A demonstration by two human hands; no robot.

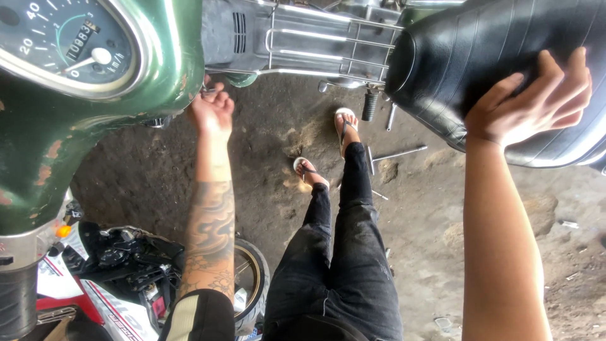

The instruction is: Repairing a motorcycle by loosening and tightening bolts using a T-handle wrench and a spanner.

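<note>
My left hand (211, 110), on a tattooed forearm, reaches up under the green scooter headset (161, 69) and pinches a small metal part (208, 92) there; what the part is I cannot tell. My right hand (530, 104) lies on the side of the scooter's black ribbed seat (454, 57), fingers curled over its surface. A round speedometer (66, 44) sits in the headset at the top left. Between headset and seat runs a chrome rack (315, 44) on the grey floorboard.
My legs in black jeans and sandals (344, 123) stand on the dirt floor. A T-handled wrench (394, 155) lies on the ground by my feet. A red and white motorcycle (113, 284) with its wheel (252, 278) is parked at the lower left, beside a black handlebar grip (17, 303).
</note>
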